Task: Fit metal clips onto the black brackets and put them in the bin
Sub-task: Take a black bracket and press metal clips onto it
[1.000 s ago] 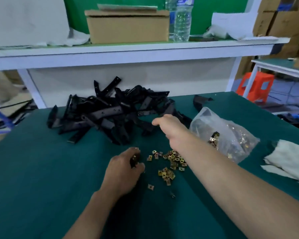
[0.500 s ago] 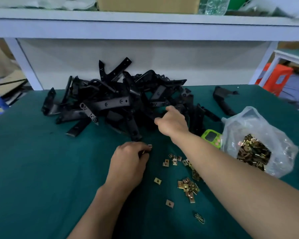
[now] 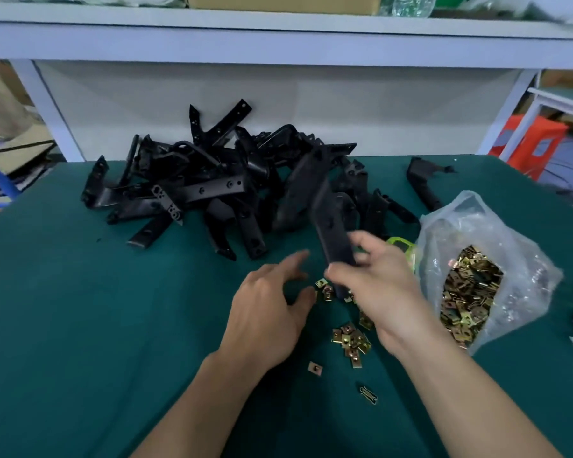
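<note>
- Nearest on the green table (image 3: 80, 325) lay one dark, narrow clip (image 3: 368, 395), and a little beyond it one single brass clip (image 3: 315, 368), square with a hole in the middle.
- Beyond these was a small heap of loose clips (image 3: 349, 342), brass-coloured; they overlapped too much to count exactly.
- The left grip (image 3: 265, 312) was wide, its fingers spread above the table, with nothing seen in it; a few clips lay just beside its thumb.
- The right grip (image 3: 377, 292) was closed around the lower end of one black bracket (image 3: 331, 233), a long flat strip, blurred, which rose tilted away from the hand, above the loose clips.
- To the right, one clear plastic bag (image 3: 497, 226) held many more clips, with a small green object (image 3: 401, 244) touching it.
- Farther off was a pile of brackets (image 3: 212, 190), black and tangled, too many to count.
- One separate bracket (image 3: 424, 183) lay alone at the far right, well apart from both grips.
- Behind all stood a white shelf (image 3: 278, 38).
</note>
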Tool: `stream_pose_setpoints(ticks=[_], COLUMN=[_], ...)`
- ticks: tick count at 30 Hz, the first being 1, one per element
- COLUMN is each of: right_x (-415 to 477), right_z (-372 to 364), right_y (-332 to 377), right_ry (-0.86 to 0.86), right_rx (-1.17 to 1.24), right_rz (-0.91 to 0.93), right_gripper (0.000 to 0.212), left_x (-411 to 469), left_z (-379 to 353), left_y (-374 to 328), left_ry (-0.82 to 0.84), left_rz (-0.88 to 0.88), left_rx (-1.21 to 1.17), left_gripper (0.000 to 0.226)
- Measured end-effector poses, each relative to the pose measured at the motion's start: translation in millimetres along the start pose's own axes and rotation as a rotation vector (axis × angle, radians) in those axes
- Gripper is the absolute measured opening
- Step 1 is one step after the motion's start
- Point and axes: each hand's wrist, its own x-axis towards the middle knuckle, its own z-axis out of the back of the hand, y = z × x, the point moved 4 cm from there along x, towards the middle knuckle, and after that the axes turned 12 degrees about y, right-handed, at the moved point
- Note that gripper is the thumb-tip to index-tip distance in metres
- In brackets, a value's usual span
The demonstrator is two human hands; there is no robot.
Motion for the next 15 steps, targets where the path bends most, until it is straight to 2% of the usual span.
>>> stream_pose_setpoints(ticks=[3, 5, 9, 13, 15], right_x=[-15.3, -22.7, -28.1, -32.1, -32.5], right_z=[7.9, 12.1, 15.4, 9.6, 5.0], right_y=[-12.5, -14.5, -18.0, -12.8, -14.0], right_ry=[0.011, 0.053, 0.081, -0.128, -0.159], right_rx=[-0.133, -0.229, -0.437, -1.008, -1.112], right_rz=[-0.035, -0.036, -0.033, 0.153, 0.211], right_gripper=[0.022, 0.023, 0.029, 0.031, 0.039], left_x=[-7.9, -14.7, -20.4, -17.7, -16.8], left_z=[4.7, 16.0, 25.5, 20.4, 15.3], left_y=[-5.4, -5.0, 3.9, 4.8, -2.6], left_ry=[-0.13, -0.251, -0.27, -0.194, -0.094], left_rz=[0.035, 0.022, 0.069, 0.097, 0.041], left_rx=[-0.295, -0.452, -0.601, -0.69, -0.727], left_gripper=[0.074, 0.09, 0.07, 0.045, 0.043])
